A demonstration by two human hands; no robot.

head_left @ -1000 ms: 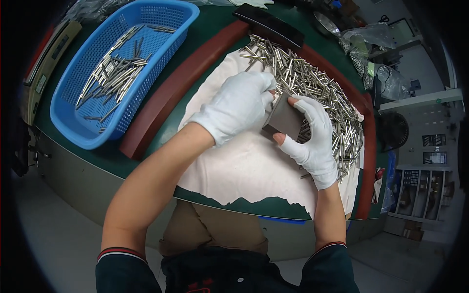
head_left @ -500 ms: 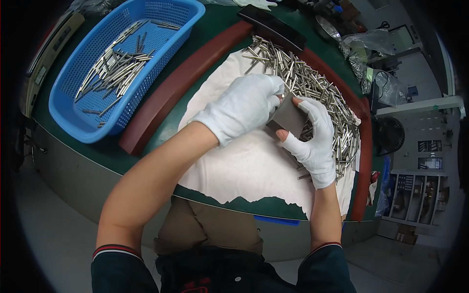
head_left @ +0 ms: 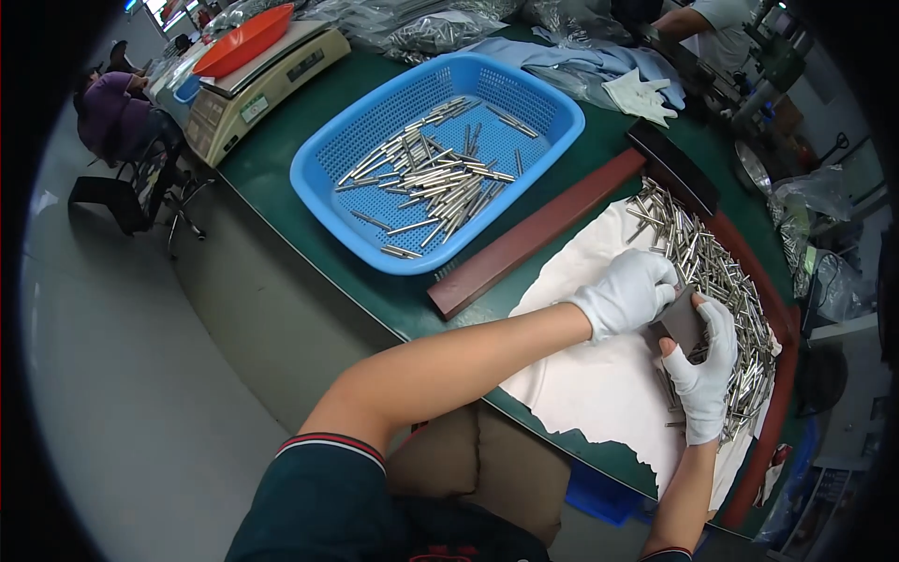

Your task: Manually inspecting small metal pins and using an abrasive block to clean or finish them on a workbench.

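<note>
Left hand: my white-gloved left hand [head_left: 626, 296] is curled over the top of a small dark flat block [head_left: 682, 321] — closed on it, as far as I can see.
Right hand: my white-gloved right hand [head_left: 707, 365] clasps the same block from below, thumb up along its near edge.
Block: it sits between both hands, over the white cloth [head_left: 599, 393], just beside the heap of slim silver metal pins [head_left: 726, 290].
Risk: I judge a slip of the block could scatter pins off the cloth toward the reddish wooden rail [head_left: 534, 245] — the heap lies loose and close.
Risk two: pins under the right wrist could roll off the table's near edge.
Change: the view has swung left since half a second ago; the blue plastic basket of pins [head_left: 435, 169] now sits centre — hands look unchanged.
</note>
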